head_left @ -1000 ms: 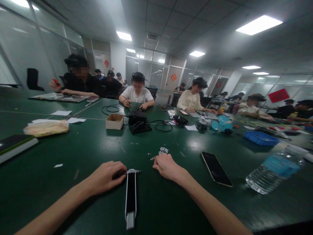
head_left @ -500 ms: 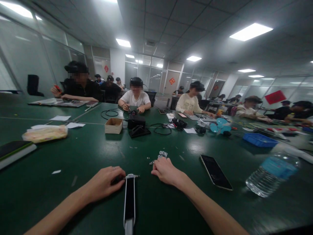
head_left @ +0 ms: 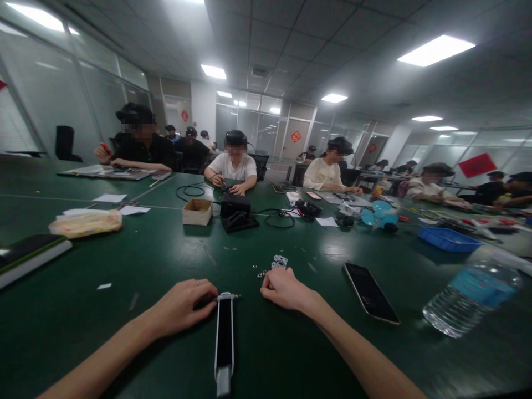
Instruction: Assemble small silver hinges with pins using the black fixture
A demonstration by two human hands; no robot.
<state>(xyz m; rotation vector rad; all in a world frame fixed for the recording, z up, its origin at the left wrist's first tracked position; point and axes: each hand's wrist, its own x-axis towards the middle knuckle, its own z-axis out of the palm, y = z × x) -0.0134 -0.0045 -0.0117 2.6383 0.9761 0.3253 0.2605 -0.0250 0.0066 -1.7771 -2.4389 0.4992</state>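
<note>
My left hand is closed at the upper end of a long, narrow part with a white frame and a black middle, lying on the green table. A thin metal rod crosses that end, and my left fingertips are on its left side. To the right, my right hand rests on the table with curled fingers; what they hold, if anything, is hidden. Just beyond it are a small heap of grey metal pieces and several tiny nut-like pieces.
A phone and a water bottle are at the right, with a blue tray farther back. Ahead stand a small open box and a black device with cables. Several people sit across the table.
The whole view has shifted slightly. My right fingers look a little more curled by the metal pieces; my left hand stays at the narrow part. The person opposite has moved a hand slightly.
</note>
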